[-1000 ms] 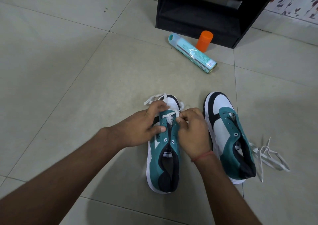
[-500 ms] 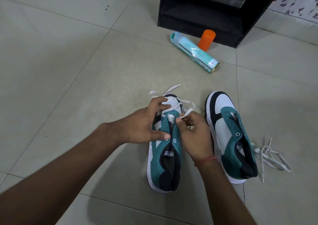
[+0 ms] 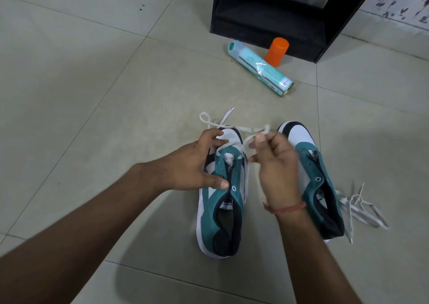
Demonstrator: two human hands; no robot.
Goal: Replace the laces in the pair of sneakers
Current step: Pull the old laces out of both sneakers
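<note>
Two teal, white and black sneakers stand side by side on the tiled floor. My left hand [image 3: 197,164] grips the front of the left sneaker [image 3: 222,206], thumb near an eyelet and fingers over the toe. A white lace [image 3: 228,127] runs through the lowest eyelets, and its loose ends trail past the toe. My right hand [image 3: 276,164] is raised between the shoes and pinches one strand of that lace. The right sneaker [image 3: 311,169] has no lace, and my right hand and wrist cover part of it. A second loose white lace [image 3: 362,208] lies in a heap right of it.
A teal spray can [image 3: 260,67] lies on its side beyond the shoes, with an orange cap [image 3: 277,51] standing behind it. A black cabinet [image 3: 278,13] stands at the back. Bare floor tiles [image 3: 81,94] spread to the left.
My right hand has lifted off the left sneaker's eyelets and moved up and right, drawing the lace strand out. More lace now trails past the toe. My left hand keeps its grip.
</note>
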